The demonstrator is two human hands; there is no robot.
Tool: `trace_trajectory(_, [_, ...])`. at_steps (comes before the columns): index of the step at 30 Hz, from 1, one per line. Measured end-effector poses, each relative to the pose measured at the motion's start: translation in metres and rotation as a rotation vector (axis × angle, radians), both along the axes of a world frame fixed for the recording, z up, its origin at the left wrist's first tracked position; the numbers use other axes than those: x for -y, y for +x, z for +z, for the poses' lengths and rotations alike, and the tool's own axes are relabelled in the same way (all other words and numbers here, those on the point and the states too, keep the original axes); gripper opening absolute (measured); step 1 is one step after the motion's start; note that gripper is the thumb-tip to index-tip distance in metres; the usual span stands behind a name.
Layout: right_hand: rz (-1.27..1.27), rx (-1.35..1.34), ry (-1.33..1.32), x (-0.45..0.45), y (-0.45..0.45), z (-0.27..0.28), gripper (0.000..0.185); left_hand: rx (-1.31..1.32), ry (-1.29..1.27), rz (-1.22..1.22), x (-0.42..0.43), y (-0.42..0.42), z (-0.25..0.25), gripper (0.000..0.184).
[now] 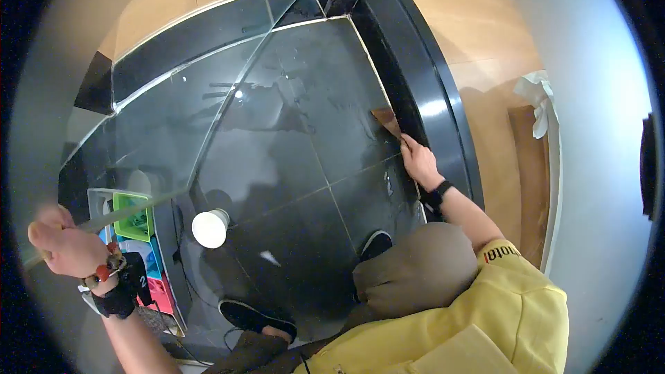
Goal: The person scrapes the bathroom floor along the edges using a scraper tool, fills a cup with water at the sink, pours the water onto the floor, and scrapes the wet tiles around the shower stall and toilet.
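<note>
My right hand (419,165) is closed around the handle of a scraper (387,122) with a wide, brownish triangular blade. The blade lies at the seam where the dark tiled floor (291,159) meets the black raised curb (409,90). A pale line of sealant (370,62) runs along that seam. On the far left, my left hand (62,241) is wrapped over the edge of a clear glass panel (125,216); its fingertips are blurred. Water patches and smears show on the floor.
A white round tub (210,228) stands on the tiles. Beside it is an organizer with green (131,216), blue and pink (161,296) bins. A small white scrap (269,257) lies near my shoes. Crumpled white paper (537,100) hangs by the right wall.
</note>
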State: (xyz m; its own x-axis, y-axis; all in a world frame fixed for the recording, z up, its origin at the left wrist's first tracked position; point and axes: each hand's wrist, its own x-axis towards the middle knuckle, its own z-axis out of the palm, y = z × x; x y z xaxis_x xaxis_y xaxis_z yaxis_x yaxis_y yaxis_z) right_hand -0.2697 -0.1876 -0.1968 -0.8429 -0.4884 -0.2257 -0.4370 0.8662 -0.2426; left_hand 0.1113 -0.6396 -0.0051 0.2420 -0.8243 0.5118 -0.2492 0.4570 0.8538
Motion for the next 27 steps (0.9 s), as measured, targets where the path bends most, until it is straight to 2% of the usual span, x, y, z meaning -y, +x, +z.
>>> trace_trajectory(3, [-0.029,-0.009,0.033,0.009,0.013,0.007,0.032,0.134,0.056,-0.054,-0.002,0.002,0.007,0.036])
trace_trajectory(5, [-0.009,-0.057,0.054,-0.004,0.03,0.002,0.031,-0.029,0.003,0.076,-0.018,-0.026,0.015,0.036])
trace_trajectory(8, [-0.033,-0.022,0.096,-0.014,0.03,-0.007,0.033,-0.009,-0.006,0.066,-0.014,-0.022,0.009,0.037])
trace_trajectory(10, [-0.017,-0.051,-0.006,0.004,0.013,-0.014,0.034,0.041,0.004,0.048,-0.016,-0.018,0.01,0.037])
trace_trajectory(11, [-0.051,-0.024,0.04,0.021,0.011,-0.003,0.034,0.087,0.005,0.029,-0.016,-0.016,0.011,0.037])
trace_trajectory(15, [-0.041,-0.048,0.014,-0.006,0.03,-0.009,0.034,0.043,-0.01,-0.02,-0.004,-0.005,0.007,0.041])
trace_trajectory(18, [0.015,-0.061,0.072,-0.024,0.034,-0.01,0.035,0.086,-0.004,0.025,-0.019,-0.024,0.012,0.043])
trace_trajectory(20, [0.045,-0.123,0.031,-0.009,0.017,-0.019,0.033,0.098,-0.024,0.164,-0.03,-0.047,0.02,0.054])
trace_trajectory(24, [-0.051,-0.031,0.012,0.011,0.023,-0.002,0.033,0.105,-0.035,0.128,-0.02,-0.031,0.016,0.054])
trace_trajectory(26, [-0.086,0.006,-0.033,-0.013,0.037,-0.003,0.033,0.007,0.021,0.045,-0.002,-0.007,0.005,0.043])
trace_trajectory(27, [-0.096,0.028,0.0,-0.018,0.041,0.002,0.033,0.004,0.021,0.046,0.0,-0.005,0.003,0.043])
